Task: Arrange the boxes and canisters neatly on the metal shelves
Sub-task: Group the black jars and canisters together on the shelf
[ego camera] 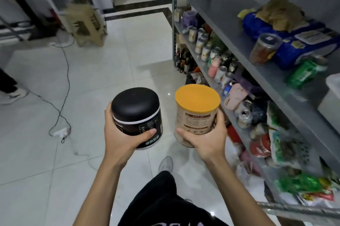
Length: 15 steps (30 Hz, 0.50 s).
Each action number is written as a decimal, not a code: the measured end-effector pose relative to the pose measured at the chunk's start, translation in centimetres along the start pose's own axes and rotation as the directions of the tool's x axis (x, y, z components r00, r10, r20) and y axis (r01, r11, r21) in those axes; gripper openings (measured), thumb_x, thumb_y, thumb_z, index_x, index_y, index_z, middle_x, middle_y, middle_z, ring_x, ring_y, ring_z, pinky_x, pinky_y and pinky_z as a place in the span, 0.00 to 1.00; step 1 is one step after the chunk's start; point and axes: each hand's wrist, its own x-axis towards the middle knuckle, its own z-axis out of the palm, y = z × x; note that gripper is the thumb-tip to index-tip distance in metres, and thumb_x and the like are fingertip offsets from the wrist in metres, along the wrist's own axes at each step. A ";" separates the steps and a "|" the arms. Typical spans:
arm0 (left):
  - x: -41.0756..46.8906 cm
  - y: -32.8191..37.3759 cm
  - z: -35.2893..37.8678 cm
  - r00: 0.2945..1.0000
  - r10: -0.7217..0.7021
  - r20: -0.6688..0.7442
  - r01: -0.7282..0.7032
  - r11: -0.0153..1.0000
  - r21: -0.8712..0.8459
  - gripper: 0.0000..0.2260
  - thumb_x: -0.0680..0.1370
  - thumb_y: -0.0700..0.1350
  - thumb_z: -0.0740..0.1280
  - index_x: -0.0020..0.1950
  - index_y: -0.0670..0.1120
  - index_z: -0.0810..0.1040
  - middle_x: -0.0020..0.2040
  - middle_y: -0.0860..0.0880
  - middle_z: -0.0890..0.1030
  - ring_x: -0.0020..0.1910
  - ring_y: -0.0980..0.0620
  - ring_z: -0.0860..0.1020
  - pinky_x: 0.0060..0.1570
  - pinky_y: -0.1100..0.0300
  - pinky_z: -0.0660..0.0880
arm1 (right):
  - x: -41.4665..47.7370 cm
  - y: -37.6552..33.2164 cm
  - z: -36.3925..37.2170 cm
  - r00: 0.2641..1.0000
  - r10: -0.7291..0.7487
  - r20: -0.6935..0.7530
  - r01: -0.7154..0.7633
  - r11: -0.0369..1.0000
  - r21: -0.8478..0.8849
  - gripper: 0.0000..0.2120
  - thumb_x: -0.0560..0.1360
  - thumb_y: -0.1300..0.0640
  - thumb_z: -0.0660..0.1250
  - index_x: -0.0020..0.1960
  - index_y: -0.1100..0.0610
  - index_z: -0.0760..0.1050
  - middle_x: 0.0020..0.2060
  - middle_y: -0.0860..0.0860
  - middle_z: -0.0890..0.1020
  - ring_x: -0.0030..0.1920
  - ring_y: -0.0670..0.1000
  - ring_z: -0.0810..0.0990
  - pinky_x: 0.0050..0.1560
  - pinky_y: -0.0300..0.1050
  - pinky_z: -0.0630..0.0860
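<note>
A: Head view status?

B: Left hand (119, 133) wrapped around the black canister (137, 117), thumb across the label, fingers behind. Canister upright, domed black lid on, at 9 o'clock from the other one.

A: Right?

B: Right hand (206, 137) closed on the beige canister (196, 113), orange lid on top, thumb under the front edge. Slightly tilted. The two canisters sit just beside each other, not touching, both held over the tiled floor (110, 71).

A: Shelves?

B: Metal shelves (230, 15) run along 1 to 4 o'clock. Top tier has a blue bag (287, 41), a clear jar (265, 49) and a green can (303, 74) lying over. Next tier down: a row of cans (206, 49), blurred. Lower tier: snack packets (281, 144).

A: Floor?

B: White cable (64, 78) at 9 o'clock, cardboard box (86, 25) at 11.
</note>
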 end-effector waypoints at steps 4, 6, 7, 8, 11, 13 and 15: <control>0.8 -0.7 -0.1 0.998 -0.028 -0.058 0.029 0.999 0.014 0.51 0.50 0.50 0.83 0.71 0.51 0.66 0.63 0.55 0.77 0.62 0.55 0.77 0.62 0.45 0.75 | 2.3 0.0 1.5 0.997 -0.002 0.076 0.001 1.000 0.014 0.48 0.52 0.60 0.87 0.67 0.53 0.69 0.57 0.40 0.78 0.57 0.35 0.77 0.53 0.27 0.74; 1.9 -1.0 0.1 0.996 -0.039 -0.079 0.041 0.999 0.023 0.51 0.51 0.50 0.82 0.71 0.50 0.66 0.63 0.56 0.77 0.62 0.55 0.77 0.62 0.45 0.75 | 3.9 -0.1 2.3 0.995 -0.010 0.098 0.007 1.000 0.029 0.46 0.53 0.61 0.86 0.65 0.50 0.69 0.55 0.38 0.77 0.55 0.30 0.76 0.50 0.23 0.72; 2.6 -1.3 0.2 0.995 -0.045 -0.088 0.047 0.999 0.027 0.50 0.51 0.50 0.82 0.71 0.50 0.66 0.63 0.56 0.77 0.62 0.55 0.77 0.62 0.45 0.75 | 4.9 -0.1 2.8 0.994 -0.017 0.106 0.014 1.000 0.028 0.45 0.53 0.62 0.86 0.63 0.48 0.68 0.55 0.38 0.77 0.54 0.29 0.76 0.49 0.23 0.72; 3.5 -1.5 0.3 0.994 -0.051 -0.096 0.054 0.998 0.031 0.50 0.51 0.50 0.82 0.71 0.50 0.66 0.63 0.55 0.77 0.62 0.55 0.77 0.61 0.45 0.76 | 5.9 0.0 3.3 0.993 -0.024 0.112 0.022 0.999 0.024 0.44 0.53 0.63 0.86 0.62 0.46 0.67 0.54 0.38 0.77 0.53 0.29 0.76 0.48 0.23 0.72; 6.8 -2.5 0.9 0.991 -0.066 -0.113 0.070 0.997 0.032 0.51 0.51 0.50 0.82 0.71 0.50 0.66 0.63 0.56 0.77 0.62 0.55 0.77 0.61 0.46 0.76 | 9.5 0.3 5.2 0.993 -0.042 0.111 0.043 0.999 -0.006 0.45 0.54 0.62 0.86 0.65 0.51 0.69 0.55 0.43 0.78 0.55 0.34 0.78 0.49 0.26 0.74; 9.7 -3.2 1.4 0.990 -0.077 -0.116 0.081 0.996 0.031 0.52 0.50 0.51 0.82 0.72 0.50 0.65 0.63 0.55 0.77 0.62 0.56 0.76 0.62 0.47 0.76 | 12.2 0.4 6.7 0.992 -0.029 0.121 0.032 0.999 -0.022 0.49 0.53 0.59 0.87 0.70 0.55 0.67 0.58 0.44 0.78 0.58 0.38 0.77 0.51 0.27 0.75; 12.9 -3.7 2.0 0.990 -0.084 -0.115 0.088 0.996 0.026 0.52 0.51 0.51 0.82 0.72 0.50 0.65 0.64 0.55 0.76 0.63 0.56 0.76 0.63 0.47 0.75 | 14.8 0.4 8.2 0.992 -0.005 0.130 0.008 1.000 -0.018 0.52 0.53 0.57 0.87 0.72 0.55 0.66 0.60 0.44 0.77 0.60 0.41 0.77 0.53 0.29 0.76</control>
